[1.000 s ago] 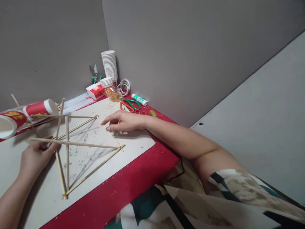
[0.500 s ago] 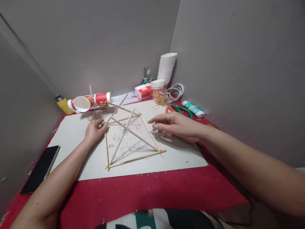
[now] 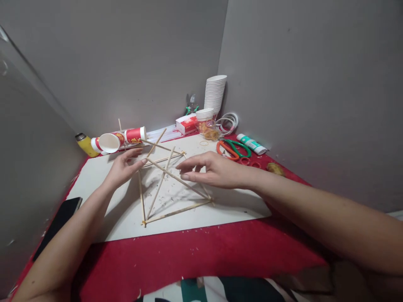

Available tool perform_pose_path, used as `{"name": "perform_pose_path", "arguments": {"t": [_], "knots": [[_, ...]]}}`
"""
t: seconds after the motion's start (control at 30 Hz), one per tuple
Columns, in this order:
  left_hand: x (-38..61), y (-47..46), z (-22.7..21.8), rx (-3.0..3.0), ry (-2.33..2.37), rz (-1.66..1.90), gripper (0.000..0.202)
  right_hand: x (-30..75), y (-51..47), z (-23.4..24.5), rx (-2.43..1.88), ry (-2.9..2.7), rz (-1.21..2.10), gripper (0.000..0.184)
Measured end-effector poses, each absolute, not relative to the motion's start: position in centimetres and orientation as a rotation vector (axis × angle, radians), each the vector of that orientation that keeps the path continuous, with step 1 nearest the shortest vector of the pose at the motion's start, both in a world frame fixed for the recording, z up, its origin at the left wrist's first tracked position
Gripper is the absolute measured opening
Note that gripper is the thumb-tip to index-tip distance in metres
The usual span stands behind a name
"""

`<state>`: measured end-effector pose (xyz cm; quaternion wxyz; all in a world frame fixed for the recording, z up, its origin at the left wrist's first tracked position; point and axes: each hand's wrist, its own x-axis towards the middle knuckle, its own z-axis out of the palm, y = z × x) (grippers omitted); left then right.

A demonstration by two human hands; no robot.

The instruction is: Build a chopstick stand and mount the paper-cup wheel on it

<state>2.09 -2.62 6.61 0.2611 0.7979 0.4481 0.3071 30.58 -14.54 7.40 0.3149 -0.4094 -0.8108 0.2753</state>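
A frame of thin wooden sticks point(image 3: 166, 193), tied at the corners with rubber bands, lies on a white board point(image 3: 126, 209) over the red table. My left hand point(image 3: 122, 167) rests at the frame's upper left corner, fingers stretched out and touching the stick ends there. My right hand point(image 3: 210, 170) hovers over the frame's right side, fingers spread, fingertips close to a diagonal stick; it holds nothing.
Red paper cups point(image 3: 118, 140) lie on their sides at the back left beside a yellow bottle point(image 3: 84, 144). A stack of white cups point(image 3: 214, 94), a red box point(image 3: 186, 124), rubber bands, scissors point(image 3: 233, 149) and a glue stick point(image 3: 252, 144) crowd the back corner. A black phone point(image 3: 58, 224) lies left.
The camera swung left and now faces the board. My right hand moved left over the frame. My left hand opened from gripping the sticks to flat fingers at the corner.
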Motion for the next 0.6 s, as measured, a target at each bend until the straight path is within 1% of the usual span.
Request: {"name": "perform_pose_path", "arguments": {"t": [0.2,0.5,0.6], "knots": [[5.2,-1.8,7.2,2.100,0.983,0.874,0.056,28.7,-13.7,6.5,-1.042,-2.122,0.804,0.035],[7.3,0.9,4.6,1.833,0.860,0.966,0.065,28.4,-13.5,5.5,-0.985,-2.149,0.793,0.028],[7.0,0.8,4.5,1.828,0.868,0.972,0.057,29.3,-13.4,5.1,-1.029,-2.130,0.771,0.030]]}}
